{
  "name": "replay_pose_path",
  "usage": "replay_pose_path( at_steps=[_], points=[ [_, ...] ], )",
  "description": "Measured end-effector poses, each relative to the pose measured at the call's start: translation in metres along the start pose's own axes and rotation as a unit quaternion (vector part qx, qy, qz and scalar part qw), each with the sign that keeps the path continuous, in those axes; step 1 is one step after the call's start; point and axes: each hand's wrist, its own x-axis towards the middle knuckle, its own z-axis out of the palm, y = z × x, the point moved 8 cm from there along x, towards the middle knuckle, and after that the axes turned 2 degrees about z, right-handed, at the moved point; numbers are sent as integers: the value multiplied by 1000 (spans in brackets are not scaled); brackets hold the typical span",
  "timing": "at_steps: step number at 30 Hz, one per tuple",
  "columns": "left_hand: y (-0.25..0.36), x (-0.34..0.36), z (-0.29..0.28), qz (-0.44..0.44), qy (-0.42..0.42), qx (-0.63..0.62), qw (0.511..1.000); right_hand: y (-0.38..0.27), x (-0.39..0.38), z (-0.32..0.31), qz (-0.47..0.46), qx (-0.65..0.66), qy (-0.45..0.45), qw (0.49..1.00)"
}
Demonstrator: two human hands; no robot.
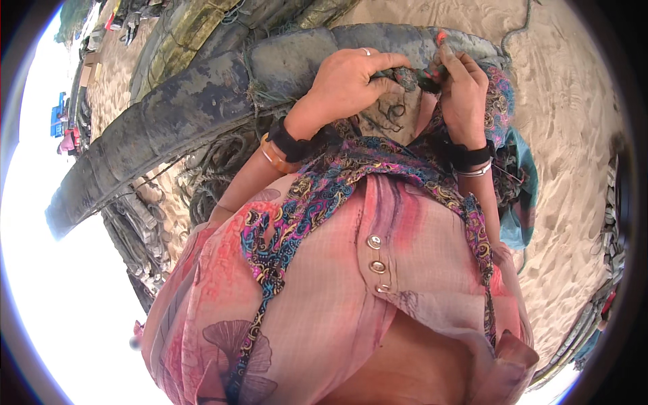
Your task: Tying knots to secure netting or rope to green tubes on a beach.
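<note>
My left hand [352, 84] reaches in from the left, fingers and thumb closed around a dark, lumpy piece [405, 79] with greenish parts. Close beside it, my right hand [464, 94] pinches the other end, where green and red bits [435, 73] show. An orange-red spot [441, 37] shows by the right fingertips; I cannot make out what it is. Both hands are above my lap, over a patterned apron [364, 158]. Thin dark strands [391, 116] hang or lie below the lump. Both wrists wear black bands.
A long, dark, worn padded tube [196, 94] curves across behind my hands. Coiled ropes [219, 165] lie at the left beneath it. A teal bag or sheet [518, 209] is by my right arm, with sand [567, 135] beyond. Blue and pink items [64, 125] are far left.
</note>
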Motion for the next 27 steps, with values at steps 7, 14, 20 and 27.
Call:
replay_pose_path(
  at_steps=[7, 14, 20, 27],
  points=[
    [36, -4, 10, 97, -14, 236, 967, 5, 6, 14, 88, -55, -2, 995],
    [1, -4, 12, 28, -11, 20, 999, 27, 17, 12, 131, -4, -180, 975],
    [-28, -4, 8, -114, -17, -207, 972, 0, -1, 19, -2, -153, -268, 951],
    [-38, -3, 14, -199, -70, -311, 927, -6, 2, 27, -212, -386, -217, 871]
  ],
)
